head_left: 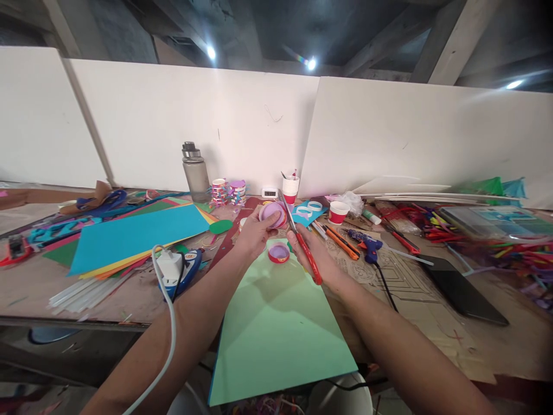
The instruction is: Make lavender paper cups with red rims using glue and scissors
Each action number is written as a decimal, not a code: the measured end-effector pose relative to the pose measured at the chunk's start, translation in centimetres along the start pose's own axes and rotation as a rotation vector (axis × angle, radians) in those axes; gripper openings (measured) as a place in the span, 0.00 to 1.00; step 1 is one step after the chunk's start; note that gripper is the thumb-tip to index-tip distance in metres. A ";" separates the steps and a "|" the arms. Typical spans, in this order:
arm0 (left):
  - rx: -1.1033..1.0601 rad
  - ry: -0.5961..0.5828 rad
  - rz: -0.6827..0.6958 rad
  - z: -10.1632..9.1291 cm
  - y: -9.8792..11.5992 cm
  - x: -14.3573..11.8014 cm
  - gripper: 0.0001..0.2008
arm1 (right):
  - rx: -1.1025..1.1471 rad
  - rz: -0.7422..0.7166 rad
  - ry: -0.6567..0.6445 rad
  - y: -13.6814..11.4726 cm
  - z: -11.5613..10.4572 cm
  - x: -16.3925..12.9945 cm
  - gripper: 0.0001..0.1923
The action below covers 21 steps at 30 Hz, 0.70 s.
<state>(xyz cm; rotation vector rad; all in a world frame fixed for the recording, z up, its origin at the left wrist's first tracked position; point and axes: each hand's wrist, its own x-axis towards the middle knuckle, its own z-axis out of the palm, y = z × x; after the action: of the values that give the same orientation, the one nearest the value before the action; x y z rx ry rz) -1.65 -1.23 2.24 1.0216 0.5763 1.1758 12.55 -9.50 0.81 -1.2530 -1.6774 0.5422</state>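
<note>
My left hand is closed on a paper cup with a purple inside, its round opening turned toward me. In my right hand is a pair of scissors with red handles; the blades point up and away, beside the cup's right edge. Whether the blades touch the cup I cannot tell. Just below both hands, a short cut cup piece, red outside and purple inside, rests on a light green sheet.
Coloured paper sheets, a power strip and a grey bottle lie or stand to the left. Rightward are a white-and-red cup, a glue gun and a black tablet-like slab. A white cable crosses my left forearm.
</note>
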 end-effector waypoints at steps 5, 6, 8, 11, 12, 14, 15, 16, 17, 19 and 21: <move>0.008 -0.012 -0.002 -0.2 0.2 0.1 0.33 | -0.019 -0.022 0.002 0.3 0.1 -0.1 0.18; 0.011 -0.015 -0.003 -0.3 0.2 0.2 0.32 | -0.028 -0.024 0.002 0.4 0.0 -0.1 0.18; 0.020 -0.024 -0.002 -0.5 0.2 0.4 0.31 | -0.039 -0.019 0.007 0.3 0.0 -0.1 0.18; 0.026 -0.032 -0.007 -0.7 0.1 0.5 0.30 | -0.041 0.003 0.016 0.2 0.1 -0.1 0.17; 0.025 -0.031 -0.010 -0.7 0.1 0.6 0.30 | -0.044 0.008 0.017 0.1 0.1 -0.1 0.17; 0.020 -0.029 -0.013 -0.7 0.1 0.6 0.29 | -0.051 0.012 0.021 0.1 0.1 -0.1 0.17; 0.018 -0.031 -0.013 -0.7 0.1 0.6 0.29 | -0.055 0.011 0.023 0.2 0.1 -0.1 0.17; 0.020 -0.034 -0.012 -0.8 0.2 0.6 0.28 | -0.056 0.008 0.024 0.2 0.1 -0.1 0.17; 0.026 -0.036 -0.011 -0.8 0.2 0.6 0.28 | -0.055 0.008 0.020 0.3 0.1 -0.1 0.17; 0.043 -0.033 -0.009 -0.9 0.4 0.6 0.28 | -0.048 0.014 0.006 0.3 0.1 0.0 0.17; 0.051 -0.015 -0.005 -1.0 0.6 0.7 0.29 | -0.037 0.024 -0.011 0.4 0.1 0.0 0.16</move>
<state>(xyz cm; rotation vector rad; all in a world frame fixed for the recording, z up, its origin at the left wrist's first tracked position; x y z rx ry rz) -2.47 -0.21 2.39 1.0711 0.5989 1.1535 12.69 -9.38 0.45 -1.3007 -1.6899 0.5352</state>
